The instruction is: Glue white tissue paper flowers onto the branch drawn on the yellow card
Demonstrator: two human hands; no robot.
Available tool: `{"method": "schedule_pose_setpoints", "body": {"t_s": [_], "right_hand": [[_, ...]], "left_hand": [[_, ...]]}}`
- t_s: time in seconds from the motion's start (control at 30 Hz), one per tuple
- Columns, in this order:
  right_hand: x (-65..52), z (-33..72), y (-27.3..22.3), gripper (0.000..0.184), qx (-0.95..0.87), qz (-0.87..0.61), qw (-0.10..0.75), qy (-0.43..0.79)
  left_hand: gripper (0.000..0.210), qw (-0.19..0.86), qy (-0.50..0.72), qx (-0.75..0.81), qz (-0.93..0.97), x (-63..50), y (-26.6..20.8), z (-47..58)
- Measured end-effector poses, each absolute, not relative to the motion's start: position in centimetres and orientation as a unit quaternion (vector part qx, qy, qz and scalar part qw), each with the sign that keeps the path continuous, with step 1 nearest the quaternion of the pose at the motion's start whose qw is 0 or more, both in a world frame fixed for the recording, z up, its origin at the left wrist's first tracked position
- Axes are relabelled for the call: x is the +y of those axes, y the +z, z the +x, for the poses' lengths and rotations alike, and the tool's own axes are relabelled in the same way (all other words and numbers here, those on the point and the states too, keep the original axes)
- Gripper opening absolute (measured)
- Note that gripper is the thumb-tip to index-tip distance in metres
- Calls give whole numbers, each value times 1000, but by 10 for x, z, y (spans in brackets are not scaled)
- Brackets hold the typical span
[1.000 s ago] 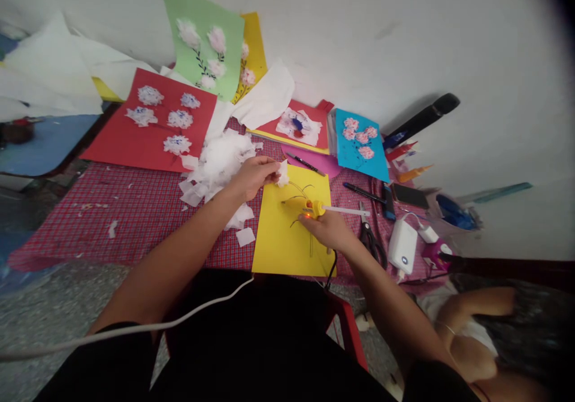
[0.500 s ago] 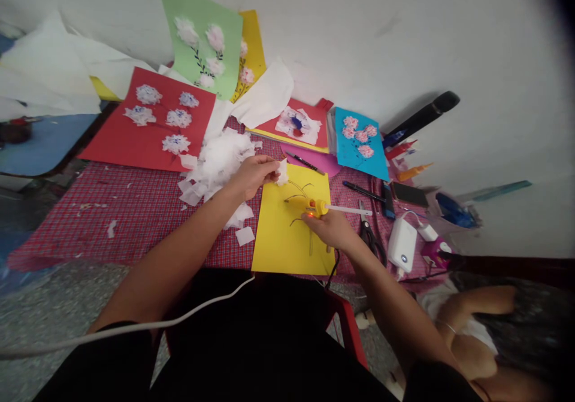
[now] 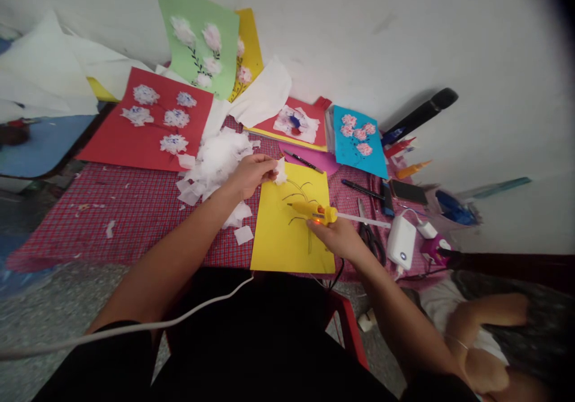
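Here, glue gun [image 3: 309, 211] nearly crosswise — nozzle [image 3: 290, 205] leftward; right hand [image 3: 340, 236] wrapped round it — left hand [image 3: 251, 174] pinching white paper [image 3: 281, 172].

Here's the surface [image 3: 144, 204], decked out in a red checked cloth [image 3: 90, 234], and it's busy! Front and centre, a yellow sheet [image 3: 278, 240] lies flat, drawn with dark curving lines. Left of it, a heap of white tissue pieces [image 3: 224, 156], one loose square [image 3: 244, 235] just beside the yellow edge. Further left, a big red sheet [image 3: 153, 129] carrying five ruffled flowers. Over right: a black marker [image 3: 362, 189], black-handled scissors [image 3: 369, 234], a white power bank [image 3: 402, 243], and what looks like a dark phone [image 3: 408, 192], blurred out there.
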State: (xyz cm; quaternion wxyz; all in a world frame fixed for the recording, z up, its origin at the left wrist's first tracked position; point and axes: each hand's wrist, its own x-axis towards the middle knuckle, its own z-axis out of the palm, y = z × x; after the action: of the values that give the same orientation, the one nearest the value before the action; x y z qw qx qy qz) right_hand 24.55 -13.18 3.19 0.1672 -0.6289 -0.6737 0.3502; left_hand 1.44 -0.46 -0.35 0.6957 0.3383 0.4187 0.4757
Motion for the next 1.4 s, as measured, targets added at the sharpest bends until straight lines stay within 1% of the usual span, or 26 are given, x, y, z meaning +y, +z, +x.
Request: {"method": "schedule_pose_setpoints", "body": {"t_s": [0.07, 0.17, 0.23, 0.37, 0.47, 0.6, 0.73, 0.83, 0.97, 1.07, 1.2, 1.23, 1.3, 1.4], "right_hand": [[-135, 247, 31, 34, -636, -622, 203, 408], [-137, 250, 25, 30, -572, -636, 215, 472], [-136, 252, 19, 32, -525, -648, 231, 502], [-135, 258, 15, 37, -419, -604, 324, 596], [-138, 266, 18, 38, -348, -558, 374, 654], [-150, 281, 14, 37, -276, -536, 429, 673], [-157, 301, 2, 30, -232, -530, 457, 675], [-144, 318, -1, 33, -223, -566, 455, 651], [-116, 335, 5, 32, -192, -630, 403, 635], [-104, 340, 9, 32, -194, -630, 385, 646], [-106, 340, 8, 24, -237, -600, 392, 656], [-107, 341, 7, 25, -255, -598, 396, 649], [-107, 342, 6, 29, -308, -631, 378, 603], [-101, 347, 3, 26, -376, -713, 313, 503]], "left_hand": [[14, 694, 475, 422, 338, -5, -3, 15], [14, 694, 473, 423, 341, -4, -4, 14], [15, 695, 474, 418, 344, -3, -6, 14], [18, 698, 477, 411, 341, -1, -10, 13], [21, 700, 475, 411, 340, -1, -11, 13], [23, 698, 474, 418, 337, -1, -9, 12], [24, 697, 473, 421, 337, 0, -10, 13], [24, 696, 475, 419, 340, 0, -11, 13], [26, 696, 478, 418, 335, 1, -15, 12], [27, 698, 481, 412, 335, 3, -17, 12], [26, 697, 480, 415, 334, 2, -16, 11], [25, 698, 479, 415, 334, 2, -15, 11], [24, 698, 480, 413, 335, 2, -15, 11], [23, 698, 476, 417, 335, 2, -15, 12]]}}
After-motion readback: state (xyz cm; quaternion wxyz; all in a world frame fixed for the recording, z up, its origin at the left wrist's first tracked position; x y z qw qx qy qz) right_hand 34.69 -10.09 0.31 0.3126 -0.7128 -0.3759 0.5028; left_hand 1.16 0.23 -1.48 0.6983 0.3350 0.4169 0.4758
